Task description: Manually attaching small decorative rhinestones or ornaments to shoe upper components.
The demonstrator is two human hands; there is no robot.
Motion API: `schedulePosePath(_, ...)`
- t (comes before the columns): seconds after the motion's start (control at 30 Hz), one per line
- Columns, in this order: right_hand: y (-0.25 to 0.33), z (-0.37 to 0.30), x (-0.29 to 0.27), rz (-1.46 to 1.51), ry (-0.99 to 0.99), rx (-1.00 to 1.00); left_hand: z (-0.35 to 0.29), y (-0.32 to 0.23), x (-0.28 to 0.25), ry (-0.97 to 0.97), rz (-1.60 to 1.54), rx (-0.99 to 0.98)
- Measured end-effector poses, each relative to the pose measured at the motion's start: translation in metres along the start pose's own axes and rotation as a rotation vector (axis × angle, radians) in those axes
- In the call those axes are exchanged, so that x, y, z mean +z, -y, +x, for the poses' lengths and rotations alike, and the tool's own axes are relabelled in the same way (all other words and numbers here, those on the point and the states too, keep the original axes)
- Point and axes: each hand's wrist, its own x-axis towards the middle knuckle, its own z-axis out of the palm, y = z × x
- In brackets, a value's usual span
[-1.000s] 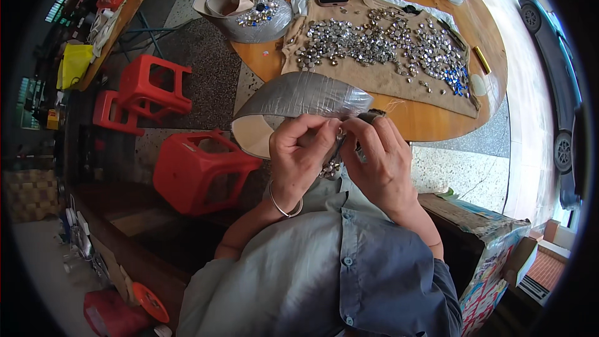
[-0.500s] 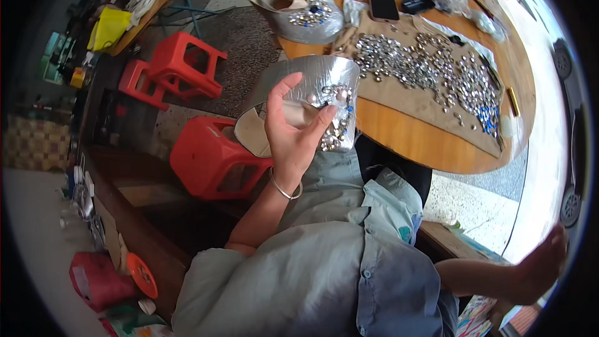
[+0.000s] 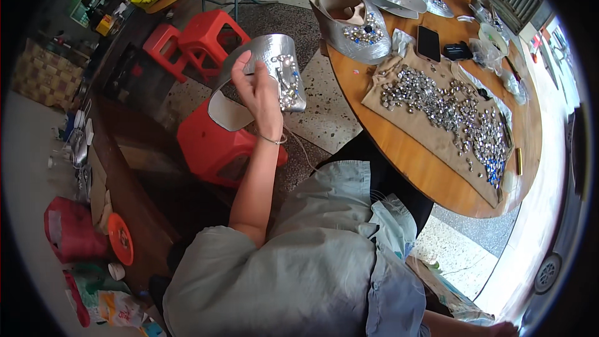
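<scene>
My left hand (image 3: 259,95) is closed on a curved silver band (image 3: 274,48) with a pale lining, holding it up over the red stool. A cluster of clear, pearly and blue gems (image 3: 288,84) covers the band's right side. A thin pale cord (image 3: 302,143) hangs near my wrist and runs down toward my lap. My right hand (image 3: 504,329) shows only partly at the lower right edge, dark and cut off, away from the band; its fingers cannot be made out.
On the round wooden table (image 3: 390,143), a brown cloth (image 3: 430,143) bears many loose gems (image 3: 437,103). Behind it are a phone (image 3: 428,43), a black case (image 3: 457,51) and other silver bands (image 3: 340,28). Red stools (image 3: 206,140) stand to the left.
My left hand has moved left with the silver band, away from the table. My right hand has dropped toward the lower edge. The whole view has shifted.
</scene>
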Motion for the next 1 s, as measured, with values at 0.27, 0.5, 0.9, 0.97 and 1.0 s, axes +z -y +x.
schedulePosePath(0.27,-0.205,-0.182,0.231,-0.617,0.462,0.825,-0.076,-0.045,0.036,0.550,-0.146,-0.231)
schedulePosePath(0.5,-0.251,-0.216,0.251,-0.739,0.965,0.481,-0.111,-0.056,0.048,0.738,-0.138,-0.254)
schedulePosePath(0.9,-0.251,-0.222,0.250,-0.725,0.913,0.518,-0.120,-0.067,0.047,0.756,-0.253,-0.244)
schedulePosePath(0.97,-0.252,-0.222,0.250,-0.702,0.892,0.530,-0.120,-0.065,0.048,0.736,-0.244,-0.226)
schedulePosePath(1.0,-0.253,-0.222,0.249,-0.702,0.889,0.529,-0.120,-0.066,0.048,0.739,-0.245,-0.225)
